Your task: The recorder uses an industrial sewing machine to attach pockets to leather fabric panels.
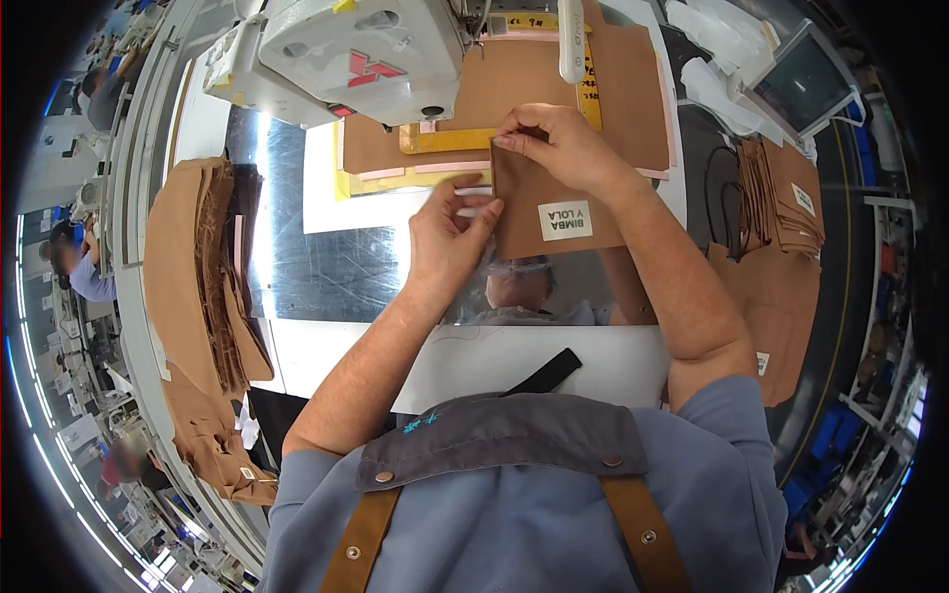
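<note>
A brown fabric piece with a white printed label is held up over the shiny metal plate. Between thumb and fingers, my right hand pinches its upper left corner. My left hand is closed at the left edge of the same piece, its thumb tip against that edge. Just beyond my hands, a yellow template frame lies on a larger brown fabric panel. The white sewing machine head stands over the panel's left part.
Stacked brown fabric pieces hang along the left side. More folded brown pieces with labels lie at the right. A monitor stands at the far right. Other people sit at the far left. A black strap lies near my chest.
</note>
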Available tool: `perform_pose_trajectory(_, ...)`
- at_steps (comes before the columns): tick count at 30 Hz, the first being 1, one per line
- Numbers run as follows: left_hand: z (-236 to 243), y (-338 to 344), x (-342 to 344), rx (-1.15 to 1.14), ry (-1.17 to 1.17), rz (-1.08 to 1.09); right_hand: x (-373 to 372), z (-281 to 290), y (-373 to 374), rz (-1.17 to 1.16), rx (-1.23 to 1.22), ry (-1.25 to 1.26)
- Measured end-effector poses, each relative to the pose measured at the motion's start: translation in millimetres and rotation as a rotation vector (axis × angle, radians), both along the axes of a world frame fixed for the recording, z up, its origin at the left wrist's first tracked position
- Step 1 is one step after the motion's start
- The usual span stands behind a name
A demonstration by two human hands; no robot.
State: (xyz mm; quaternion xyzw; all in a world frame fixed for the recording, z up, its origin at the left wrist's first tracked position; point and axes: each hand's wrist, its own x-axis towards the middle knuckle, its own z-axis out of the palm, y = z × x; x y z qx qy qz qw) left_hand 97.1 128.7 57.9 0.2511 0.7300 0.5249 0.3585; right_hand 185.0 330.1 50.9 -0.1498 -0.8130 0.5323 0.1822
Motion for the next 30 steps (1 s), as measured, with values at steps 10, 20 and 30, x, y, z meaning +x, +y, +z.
perform_pose_trajectory(10, 1.7, 39.0, -34.6, 0.089, 0.157, 0.053, 1.9, 7.3, -0.9, 0.051, 0.098, -0.031)
perform_pose_trajectory(20, -3.3, 52.2, -50.1, 0.095, -0.109, 0.108, -22.6, 4.9, 14.7, 0.003, 0.243, -0.083)
perform_pose_trajectory(30, 4.5, 28.1, -44.5, -0.002, -0.140, 0.025, -77.3, -7.4, 60.2, -0.122, 0.488, -0.181)
